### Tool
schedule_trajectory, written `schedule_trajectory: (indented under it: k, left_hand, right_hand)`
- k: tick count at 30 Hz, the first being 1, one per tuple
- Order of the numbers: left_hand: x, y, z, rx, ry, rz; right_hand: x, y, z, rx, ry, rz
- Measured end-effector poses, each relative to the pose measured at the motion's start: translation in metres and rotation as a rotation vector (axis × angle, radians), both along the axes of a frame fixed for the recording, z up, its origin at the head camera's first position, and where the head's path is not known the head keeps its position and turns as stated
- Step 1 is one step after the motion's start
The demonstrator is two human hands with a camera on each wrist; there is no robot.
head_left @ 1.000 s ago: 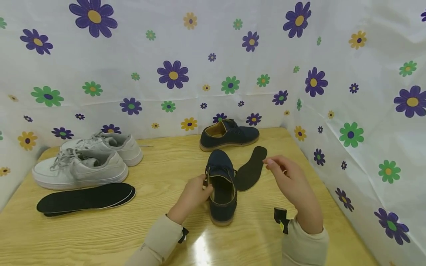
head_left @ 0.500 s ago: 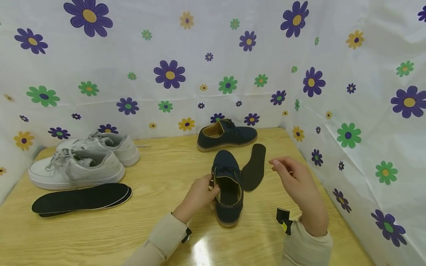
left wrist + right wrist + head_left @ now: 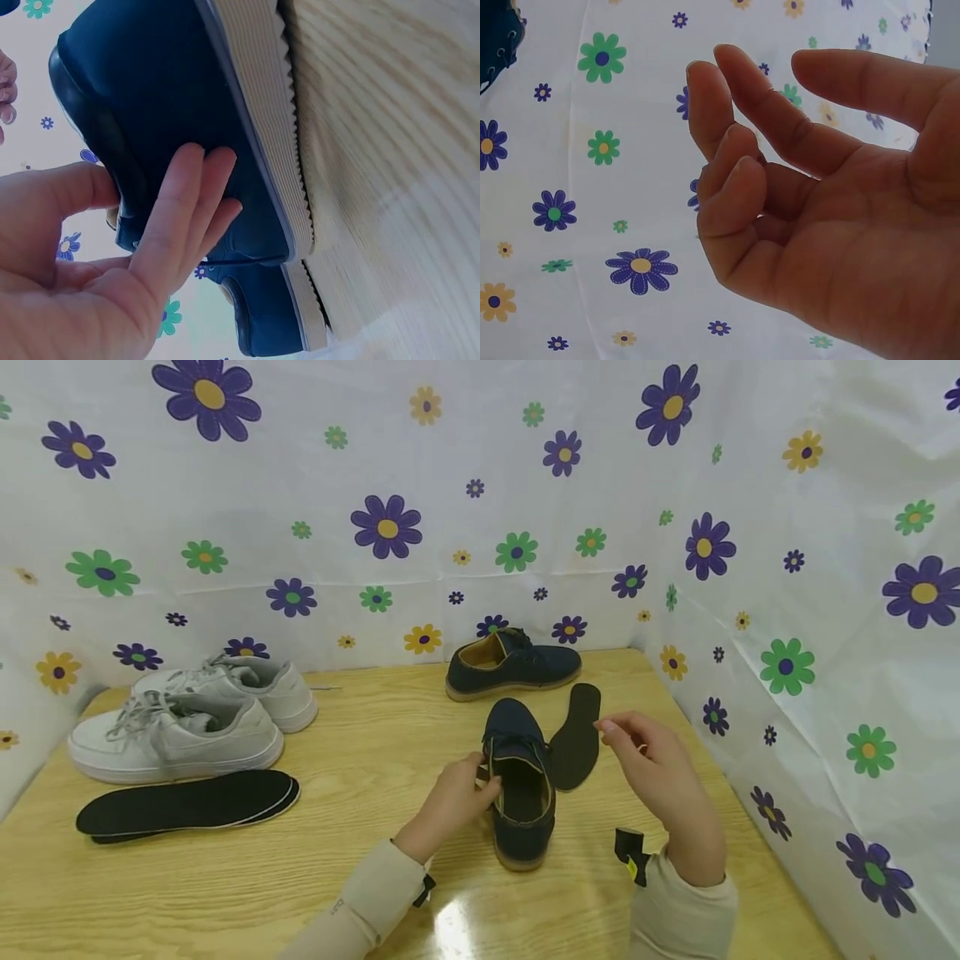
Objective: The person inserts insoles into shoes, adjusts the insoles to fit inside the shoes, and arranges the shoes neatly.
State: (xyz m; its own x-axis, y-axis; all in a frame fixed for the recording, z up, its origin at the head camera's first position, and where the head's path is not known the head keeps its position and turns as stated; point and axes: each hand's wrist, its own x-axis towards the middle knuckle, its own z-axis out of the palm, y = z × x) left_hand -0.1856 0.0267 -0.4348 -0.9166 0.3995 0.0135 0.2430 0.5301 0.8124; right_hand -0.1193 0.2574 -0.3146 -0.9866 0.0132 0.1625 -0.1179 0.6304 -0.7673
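Observation:
A navy lace-up shoe (image 3: 517,843) stands on the table in the head view, toe pointing away and its opening facing up. My left hand (image 3: 453,793) grips its left side. In the left wrist view the thumb (image 3: 82,186) hooks over the collar while the fingers (image 3: 169,217) lie along the outer wall. Beside the shoe's right flank lies a dark insole (image 3: 577,743), flat on the wood. My right hand (image 3: 652,768) hovers right of that insole, its fingers loosely bent. The right wrist view has nothing in that palm (image 3: 840,225).
The matching navy shoe (image 3: 517,672) sits sideways at the back of the wooden table (image 3: 360,760). On the left stand two white sneakers (image 3: 176,747), with a pair of black insoles (image 3: 187,802) stacked in front of them. A flower-printed curtain (image 3: 322,502) borders the back and right.
The navy shoe has shifted a little to the right with my left hand on it. The dark insole beside it has turned slightly. My right hand drew back, then returned near the insole.

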Motion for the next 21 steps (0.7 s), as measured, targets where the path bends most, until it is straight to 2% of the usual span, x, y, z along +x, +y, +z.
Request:
schedule_trajectory:
  k: [5,10,15,19,21]
  left_hand:
    - [-0.005,-0.005,0.001,-0.028,-0.037,-0.082]
    - [-0.018,-0.017,0.004,-0.138,-0.09,-0.217]
    - [-0.032,-0.032,0.016,-0.234,-0.099,-0.364]
    - [-0.046,-0.044,0.027,-0.306,-0.071,-0.444]
    - [-0.053,-0.049,0.032,-0.342,-0.062,-0.463]
  right_hand:
    - [-0.002,-0.003,-0.002,0.008,0.02,0.014]
    - [-0.003,-0.006,-0.003,-0.001,0.022,0.036]
    - [-0.004,-0.008,-0.004,-0.007,0.028,0.059]
    - [-0.004,-0.008,-0.004,-0.011,0.031,0.074]
    - [-0.004,-0.008,-0.005,-0.014,0.033,0.079]
